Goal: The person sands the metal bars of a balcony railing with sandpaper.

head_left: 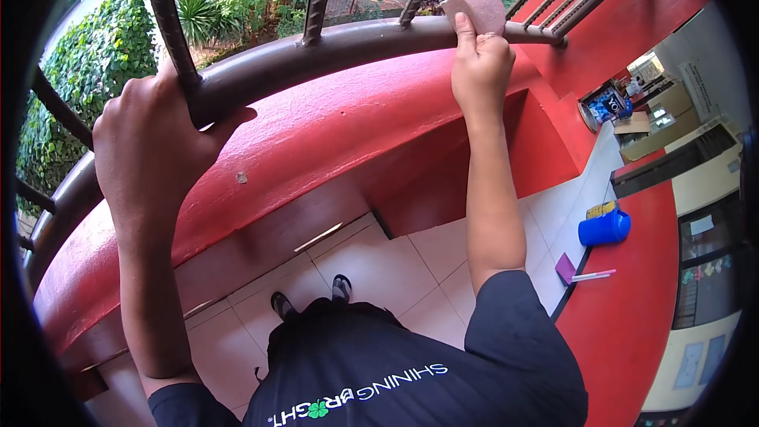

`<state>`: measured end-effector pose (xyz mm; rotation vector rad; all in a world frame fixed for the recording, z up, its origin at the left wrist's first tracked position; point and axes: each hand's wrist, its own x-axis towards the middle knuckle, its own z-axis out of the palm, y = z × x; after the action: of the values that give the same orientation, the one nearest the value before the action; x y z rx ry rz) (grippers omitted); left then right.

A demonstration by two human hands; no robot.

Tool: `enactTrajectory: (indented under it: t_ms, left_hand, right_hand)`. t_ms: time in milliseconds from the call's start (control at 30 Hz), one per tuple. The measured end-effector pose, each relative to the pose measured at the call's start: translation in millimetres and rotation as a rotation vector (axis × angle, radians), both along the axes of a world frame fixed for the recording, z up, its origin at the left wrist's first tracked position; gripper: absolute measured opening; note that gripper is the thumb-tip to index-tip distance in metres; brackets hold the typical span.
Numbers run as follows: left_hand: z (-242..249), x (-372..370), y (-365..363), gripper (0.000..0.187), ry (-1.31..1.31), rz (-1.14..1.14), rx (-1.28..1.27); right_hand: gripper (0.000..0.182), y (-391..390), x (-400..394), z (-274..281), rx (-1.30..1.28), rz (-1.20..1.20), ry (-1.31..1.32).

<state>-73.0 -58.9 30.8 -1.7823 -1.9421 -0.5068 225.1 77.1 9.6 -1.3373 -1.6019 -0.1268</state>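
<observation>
My left hand (146,138) is wrapped around the dark brown metal railing (348,43), beside one of its twisted upright bars. Farther right, my right hand (484,63) is closed on a pinkish-brown piece of sandpaper (484,12), its thumb pressed along the near face. The sandpaper lies over the railing's lower rail, between upright bars. My fingers behind the sheet are mostly hidden.
Below the railing runs a red painted ledge (316,122), with pale floor tiles (371,257) under it. A blue container (605,228) and a purple dustpan (564,269) are at the right. Cardboard boxes (672,103) stand farther back; a hedge (83,87) grows outside.
</observation>
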Motion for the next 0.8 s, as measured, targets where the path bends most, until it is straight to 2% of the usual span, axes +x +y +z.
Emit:
enactTrajectory:
  t_ms: [67, 133, 200, 233, 267, 333, 367, 400, 467, 500, 533, 600, 667, 767, 800]
  left_hand:
    - [1, -1, 1, 0.059, 0.010, -0.024, 0.024]
    - [1, 2, 0, 0.059, -0.017, 0.026, 0.010]
    - [1, 1, 1, 0.059, -0.031, 0.018, -0.008]
    - [1, 1, 1, 0.059, -0.042, 0.008, -0.014]
    - [0, 1, 1, 0.059, -0.041, 0.002, -0.013]
    - [-2, -1, 1, 0.058, 0.002, 0.017, 0.018]
    - [-1, -1, 1, 0.058, 0.003, 0.022, 0.018]
    - [0, 0, 1, 0.058, -0.018, 0.024, -0.003]
    - [1, 1, -1, 0.058, -0.035, 0.019, -0.024]
    - [0, 2, -1, 0.058, -0.035, 0.017, -0.019]
    - [0, 1, 0, 0.057, -0.035, 0.019, -0.007]
    - [2, -1, 2, 0.057, -0.026, 0.001, 0.019]
    - [-1, -1, -1, 0.056, -0.018, -0.016, 0.017]
    - [2, -1, -1, 0.057, -0.029, -0.027, 0.014]
    - [3, -1, -1, 0.057, -0.030, -0.026, 0.020]
  right_hand:
    - [0.049, -11, -14, -14, 0.219, 0.120, -0.102]
    - [0.051, -9, -14, -21, 0.272, 0.239, -0.016]
    - [0.053, 0, 1, -5, 0.050, -0.019, -0.062]
    - [0.054, 4, 1, -7, 0.052, -0.028, -0.024]
    - [0.054, 4, -5, -18, 0.195, 0.027, -0.046]
    - [0.051, -16, -25, -23, 0.303, 0.260, 0.044]
    - [0.048, -6, -21, -20, 0.372, 0.281, 0.068]
    - [0.045, -11, -9, -5, 0.051, 0.041, -0.074]
    - [0.045, 19, 5, 5, 0.130, 0.025, -0.090]
    - [0.046, 7, -4, 11, 0.035, 0.036, -0.070]
    - [0.046, -3, -7, 14, 0.043, 0.033, -0.066]
    - [0.046, -16, -11, 18, -0.057, 0.200, -0.110]
    - [0.047, 5, -1, 26, -0.112, 0.065, -0.119]
    - [0.046, 11, 0, 24, -0.007, 0.053, -0.185]
    - [0.044, 7, -1, 27, -0.116, 0.120, -0.193]
